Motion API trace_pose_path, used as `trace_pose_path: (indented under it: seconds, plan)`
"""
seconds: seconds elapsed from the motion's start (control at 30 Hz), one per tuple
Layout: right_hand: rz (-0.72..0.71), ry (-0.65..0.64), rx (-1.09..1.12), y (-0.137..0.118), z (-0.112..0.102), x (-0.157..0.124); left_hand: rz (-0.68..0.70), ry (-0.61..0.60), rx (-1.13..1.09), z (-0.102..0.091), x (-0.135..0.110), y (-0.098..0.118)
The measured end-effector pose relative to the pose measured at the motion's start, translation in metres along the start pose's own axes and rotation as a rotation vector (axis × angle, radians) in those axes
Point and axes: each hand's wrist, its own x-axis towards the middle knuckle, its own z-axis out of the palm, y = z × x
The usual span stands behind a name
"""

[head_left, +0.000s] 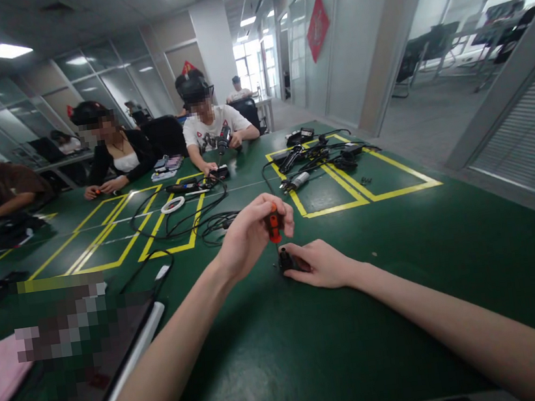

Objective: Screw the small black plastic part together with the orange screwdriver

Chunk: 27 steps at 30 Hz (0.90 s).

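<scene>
In the head view, my left hand (251, 232) is closed round the orange-and-black handle of a screwdriver (274, 224), held upright with its shaft pointing down. Below it, my right hand (322, 263) pinches a small black part (284, 261) against the green tabletop. The screwdriver's shaft reaches down to that part; whether its tip sits in a screw is too small to tell. My fingers cover some of the black part, so its exact kind does not show.
Black cables and a plug (296, 182) lie within yellow tape outlines ahead. A white tape roll (173, 205) is left of them. Near my left forearm lies a blurred tablet-like device (115, 358). Across the table, a person (218, 128) holds a power drill (223, 139).
</scene>
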Motion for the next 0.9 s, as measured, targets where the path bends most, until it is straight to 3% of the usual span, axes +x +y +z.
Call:
trace_pose_path:
  seconds: [0.23, 0.5, 0.67, 0.9]
  plan:
    - [0.002, 0.002, 0.012, 0.0, 0.001, 0.001, -0.013, 0.0, -0.035, -0.011, 0.004, 0.004]
    - [-0.011, 0.018, 0.049, 0.002, 0.002, -0.002, -0.047, 0.035, -0.008, -0.012, 0.006, 0.005]
    - [0.0, 0.031, 0.063, 0.0, 0.001, -0.003, -0.073, -0.011, -0.013, -0.012, 0.007, 0.003]
    - [0.01, 0.036, 0.082, -0.004, 0.002, -0.005, -0.037, 0.014, 0.012, -0.007, 0.004, 0.003]
